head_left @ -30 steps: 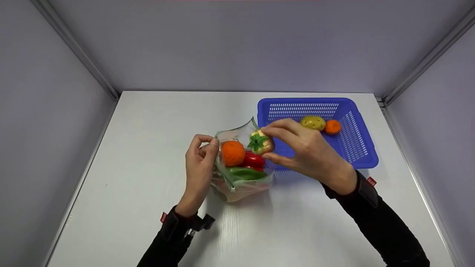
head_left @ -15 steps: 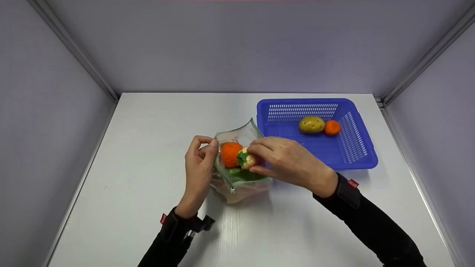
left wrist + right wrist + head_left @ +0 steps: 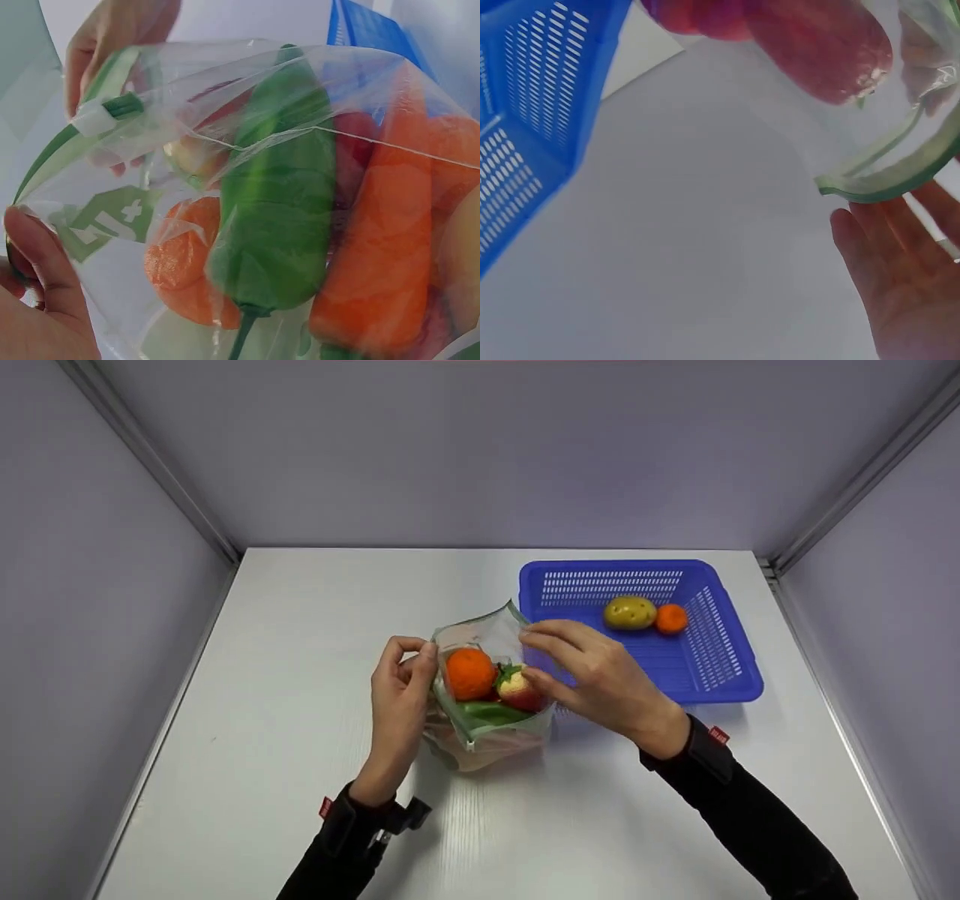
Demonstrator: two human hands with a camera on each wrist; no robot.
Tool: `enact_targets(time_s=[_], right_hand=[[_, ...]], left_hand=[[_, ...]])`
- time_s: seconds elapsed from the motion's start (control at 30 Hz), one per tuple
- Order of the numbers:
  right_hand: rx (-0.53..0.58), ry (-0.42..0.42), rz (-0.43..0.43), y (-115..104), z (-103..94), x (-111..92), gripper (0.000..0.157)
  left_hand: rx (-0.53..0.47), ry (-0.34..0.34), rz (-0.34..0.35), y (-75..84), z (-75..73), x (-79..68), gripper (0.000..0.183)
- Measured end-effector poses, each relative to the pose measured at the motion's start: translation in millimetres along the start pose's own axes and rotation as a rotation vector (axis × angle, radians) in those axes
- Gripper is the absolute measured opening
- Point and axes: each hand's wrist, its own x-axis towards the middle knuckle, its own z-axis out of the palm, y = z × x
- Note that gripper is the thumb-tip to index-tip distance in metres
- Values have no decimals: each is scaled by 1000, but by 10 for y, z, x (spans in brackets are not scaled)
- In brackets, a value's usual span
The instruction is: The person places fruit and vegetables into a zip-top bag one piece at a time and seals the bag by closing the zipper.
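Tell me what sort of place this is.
Probably a purpose-built booth or workstation: plain grey panels stand behind and on both sides of a white table, with metal-looking framing at the corners.

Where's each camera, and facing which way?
Head: head-worn, faces forward and down at bag and basket; left hand, right hand, sleeves show.
Left wrist: wrist-worn, faces the bag's side; left hand near, right hand beyond.
Right wrist: wrist-worn, faces the bag's rim; right hand near.
Wrist views share bag and basket.
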Motion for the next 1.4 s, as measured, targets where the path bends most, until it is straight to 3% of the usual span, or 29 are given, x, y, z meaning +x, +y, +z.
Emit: enact_targets(time_s=[0.17,0.23,0.4,0.53,0.63,0.73,0.9,1.0,1.1,1.17,1.27,1.4], right_hand=[[30,70,227,37,2,-112,25],[27,33,303,40,-7,-121,22],[35,-147,443,53,-24,-49,36],[141,-207,509,86,6,74,32],[240,-151,561,119,45,150,31],[341,-60,621,143,81,190,32],[443,76,670,166,50,292,32],[445,161,662,212,-31,379,30],[427,228,641,276,-95,434,29],[395,250,626,321,-90,441,29],[362,222,635,373,-10,407,28],[371,151,676,379,97,322,29]], left_hand=[[62,-49,-49,35,-67,-36,23],[135,-76,-66,45,-110,-33,23],[305,-146,-87,39,-197,43,25],[415,-135,-8,58,-213,177,32],[510,-96,65,92,-205,375,32],[583,-69,94,175,-212,585,33],[646,-123,59,495,-271,789,30],[662,-184,32,712,-320,880,27],[674,-197,12,854,-350,956,24],[695,-190,17,849,-338,994,23],[761,-198,20,685,-279,1001,26],[861,-235,5,414,-227,853,47]])
